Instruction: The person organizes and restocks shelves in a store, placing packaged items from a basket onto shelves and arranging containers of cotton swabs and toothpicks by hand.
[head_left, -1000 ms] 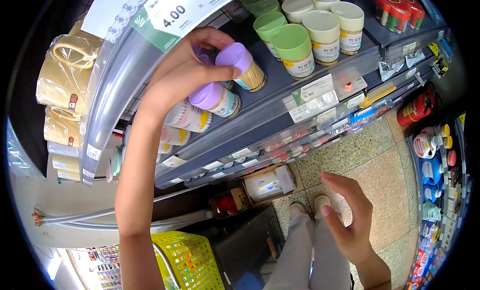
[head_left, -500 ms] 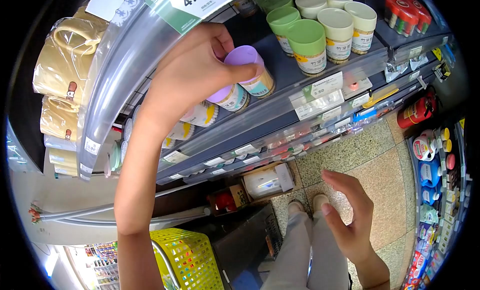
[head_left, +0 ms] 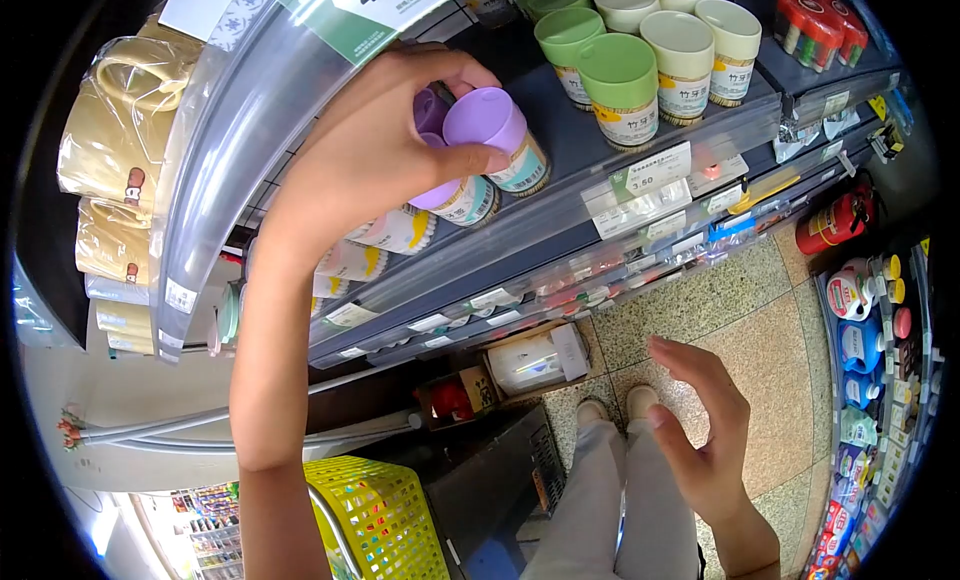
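Observation:
At the shelf, the thumb and fingers of my left hand [head_left: 385, 145] curve round the lid of a toothpick jar [head_left: 490, 120], which has a purple cap and a pale label. The jar stands on the shelf close to its front lip. Beside it, partly covered by my hand, is another purple-capped toothpick jar [head_left: 468, 200]. My right hand [head_left: 705, 440] hangs low over the floor, fingers apart and nothing in it.
Green-lidded toothpick jars [head_left: 620, 90] and cream-lidded ones [head_left: 680, 65] stand to the right. A clear curved shelf edge [head_left: 215, 170] rises at left near wrapped mugs [head_left: 130, 130]. Below are a yellow-green basket [head_left: 385, 520], a cardboard box [head_left: 535, 365] and a fire extinguisher [head_left: 838, 220].
My left hand's fingers have shifted over the purple lid, and more of the lid's top and a second purple lid behind it now show. My right hand has barely moved.

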Demonstrator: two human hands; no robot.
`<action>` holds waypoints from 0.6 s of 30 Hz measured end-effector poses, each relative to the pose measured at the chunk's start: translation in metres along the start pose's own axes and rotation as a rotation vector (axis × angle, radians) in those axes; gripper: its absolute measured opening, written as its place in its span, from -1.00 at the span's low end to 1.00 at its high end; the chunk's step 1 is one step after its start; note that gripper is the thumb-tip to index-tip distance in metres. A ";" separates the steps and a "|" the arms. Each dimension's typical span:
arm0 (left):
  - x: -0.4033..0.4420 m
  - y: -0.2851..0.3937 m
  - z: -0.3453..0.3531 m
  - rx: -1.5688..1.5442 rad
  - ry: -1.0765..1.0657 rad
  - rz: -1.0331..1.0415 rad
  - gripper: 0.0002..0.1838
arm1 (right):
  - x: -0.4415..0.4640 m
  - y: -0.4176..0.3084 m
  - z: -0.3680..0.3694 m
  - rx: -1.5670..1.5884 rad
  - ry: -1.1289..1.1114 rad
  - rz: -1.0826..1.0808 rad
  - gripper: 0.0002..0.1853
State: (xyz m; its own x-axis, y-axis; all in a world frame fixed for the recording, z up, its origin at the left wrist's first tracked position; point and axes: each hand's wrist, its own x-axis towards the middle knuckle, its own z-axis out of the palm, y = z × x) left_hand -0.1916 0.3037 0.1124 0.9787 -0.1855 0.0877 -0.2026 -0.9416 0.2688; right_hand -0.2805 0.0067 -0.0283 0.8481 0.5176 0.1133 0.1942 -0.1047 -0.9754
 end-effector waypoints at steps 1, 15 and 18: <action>0.000 0.003 0.000 -0.014 0.006 -0.023 -0.53 | 0.000 0.000 0.000 0.001 0.000 0.001 -0.52; -0.001 0.007 0.003 0.197 0.055 -0.059 -0.57 | 0.002 0.003 0.005 0.006 -0.014 0.015 -0.53; 0.002 0.005 0.000 0.169 0.030 -0.070 -0.58 | 0.003 0.003 0.005 0.000 -0.015 0.010 -0.52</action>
State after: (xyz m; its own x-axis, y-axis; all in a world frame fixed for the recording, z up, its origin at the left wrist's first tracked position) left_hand -0.1911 0.2982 0.1141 0.9883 -0.1118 0.1036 -0.1231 -0.9862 0.1107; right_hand -0.2799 0.0121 -0.0314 0.8425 0.5293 0.1005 0.1855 -0.1099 -0.9765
